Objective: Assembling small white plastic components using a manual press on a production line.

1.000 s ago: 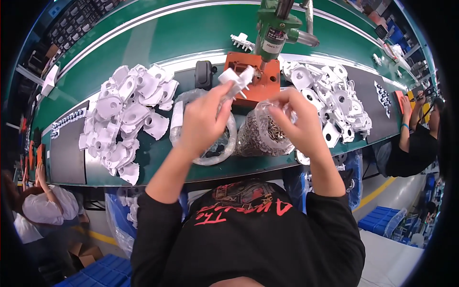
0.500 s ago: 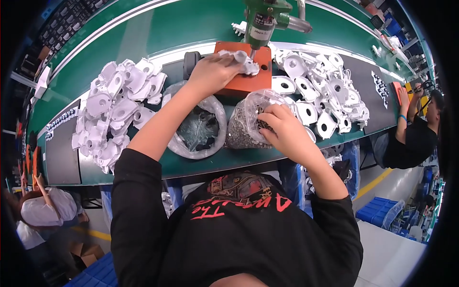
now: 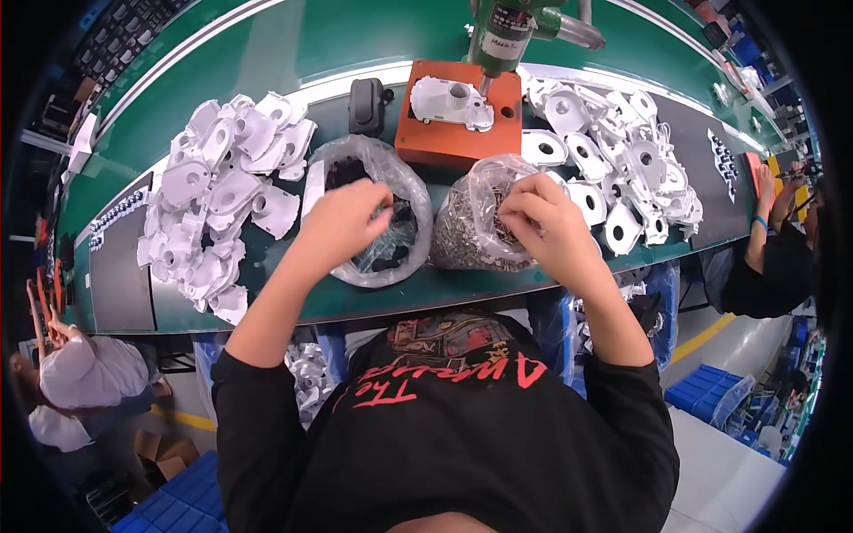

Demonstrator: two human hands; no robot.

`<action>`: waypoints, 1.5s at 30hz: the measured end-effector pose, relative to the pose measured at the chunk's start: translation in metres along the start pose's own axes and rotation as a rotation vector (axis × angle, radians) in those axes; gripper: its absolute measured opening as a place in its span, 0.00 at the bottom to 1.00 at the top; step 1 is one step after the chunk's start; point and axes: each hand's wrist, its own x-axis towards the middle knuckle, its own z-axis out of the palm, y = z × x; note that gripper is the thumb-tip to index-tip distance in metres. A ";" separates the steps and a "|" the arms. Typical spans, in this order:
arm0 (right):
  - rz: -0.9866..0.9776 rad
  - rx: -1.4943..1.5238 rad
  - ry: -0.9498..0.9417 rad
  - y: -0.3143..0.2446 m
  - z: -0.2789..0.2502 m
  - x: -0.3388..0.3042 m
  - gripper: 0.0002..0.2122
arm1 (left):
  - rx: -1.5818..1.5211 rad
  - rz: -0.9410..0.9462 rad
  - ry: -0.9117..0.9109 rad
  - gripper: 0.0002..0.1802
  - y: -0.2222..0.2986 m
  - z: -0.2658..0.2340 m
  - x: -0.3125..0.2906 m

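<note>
Fasteners (image 3: pixel 455 233) of bare metal fill a clear bag (image 3: pixel 489 182) on a green tabletop (image 3: pixel 435 289), where a worker's right hand (image 3: pixel 553 226) works at the open mouth, its grip drawn narrow; whether a piece is pinched there cannot be told. The left hand (image 3: pixel 342 222) hangs over a second clear bag (image 3: pixel 421 209) holding dark parts (image 3: pixel 404 213), fingers curled, its grip half closed; whether it holds anything cannot be told either. Beyond the bags, apart from both hands, a white molded part (image 3: pixel 435 105) lies on an orange block (image 3: pixel 422 145), near the tip of a green press (image 3: pixel 506 35). A black object (image 3: pixel 365 108) stands just left of the block. Heaps of white pieces flank the bags at left (image 3: pixel 233 186) and right (image 3: pixel 635 160); a co-worker in black (image 3: pixel 769 275) is at far right.
</note>
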 end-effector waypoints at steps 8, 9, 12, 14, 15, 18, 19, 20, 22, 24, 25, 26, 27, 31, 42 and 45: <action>-0.009 -0.048 -0.077 0.002 0.001 0.006 0.06 | 0.189 -0.016 0.044 0.11 -0.003 0.048 -0.001; -0.039 -0.088 -0.101 0.002 0.001 0.006 0.06 | 0.188 -0.011 0.043 0.11 -0.002 0.047 0.000; -0.022 -0.069 -0.125 0.006 0.002 0.006 0.08 | 0.041 -0.025 0.107 0.10 0.003 0.034 -0.002; -0.017 -0.113 -0.121 -0.001 0.001 0.006 0.08 | -0.165 -0.251 -0.066 0.09 0.004 0.023 -0.005; -0.012 -0.155 -0.119 -0.003 0.001 0.006 0.08 | -0.165 -0.256 -0.065 0.09 0.005 0.023 -0.006; -0.006 -0.215 -0.135 -0.004 0.003 0.007 0.07 | -0.502 -0.400 -0.095 0.09 0.003 0.022 -0.009; -0.010 -0.210 -0.137 -0.005 0.003 0.008 0.07 | -0.691 -0.397 -0.084 0.08 0.002 0.026 -0.010; 0.030 -0.223 -0.164 -0.007 0.002 0.010 0.07 | -0.881 -0.390 -0.071 0.07 0.001 0.028 -0.011; 0.067 -0.233 -0.193 -0.008 0.003 0.012 0.06 | -1.000 -0.379 -0.063 0.07 0.001 0.032 -0.010; 0.002 -0.267 -0.136 -0.007 0.005 0.011 0.06 | -1.122 -0.360 -0.061 0.06 -0.001 0.036 -0.009; 0.003 -0.268 -0.137 -0.006 0.006 0.010 0.06 | -1.200 -0.353 -0.038 0.06 -0.004 0.040 -0.008; -0.012 -0.282 -0.123 -0.005 0.007 0.010 0.06 | -1.278 -0.344 -0.017 0.06 -0.006 0.041 -0.008; -0.027 -0.296 -0.108 -0.005 0.008 0.009 0.06 | -1.279 -0.343 -0.019 0.06 -0.006 0.040 -0.007; -0.013 -0.299 -0.105 -0.005 0.008 0.009 0.06 | -1.538 -0.346 -0.016 0.06 -0.011 0.029 -0.005; -0.057 -0.361 -0.105 0.001 0.010 0.004 0.06 | -0.623 -0.076 0.212 0.13 0.005 -0.036 0.109; -0.055 -0.343 -0.087 0.002 0.012 0.002 0.05 | -0.432 -0.076 0.125 0.15 0.004 -0.039 0.154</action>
